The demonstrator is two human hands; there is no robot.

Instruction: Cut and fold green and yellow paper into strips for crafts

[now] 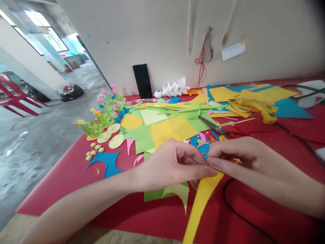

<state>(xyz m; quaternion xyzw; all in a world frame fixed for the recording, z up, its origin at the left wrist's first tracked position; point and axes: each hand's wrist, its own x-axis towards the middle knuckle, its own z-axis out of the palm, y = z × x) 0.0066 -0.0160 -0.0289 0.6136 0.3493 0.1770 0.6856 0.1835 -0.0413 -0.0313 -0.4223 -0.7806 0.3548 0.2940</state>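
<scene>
Both hands meet over the red tabletop [106, 213], right of the middle of the view. Between thumb and fingers, my left hand [175, 166] pinches the upper end of a yellow paper strip [200, 206]. My right hand [236, 159] is closed on the same end, its thumb tip close to the left thumb. The strip hangs down toward the front edge; its gripped end is mostly hidden by the fingers. Under and behind the hands lie green paper [142, 145], yellow sheets [172, 128] and blue offcuts [105, 161].
Scissors [214, 125] lie behind the hands. A yellow glue gun [261, 108] with a black cord [243, 213] is at the right. Paper flowers [109, 108], pale discs [116, 141] and small folded stars [98, 147] are at the left. A phone [142, 81] leans on the board behind.
</scene>
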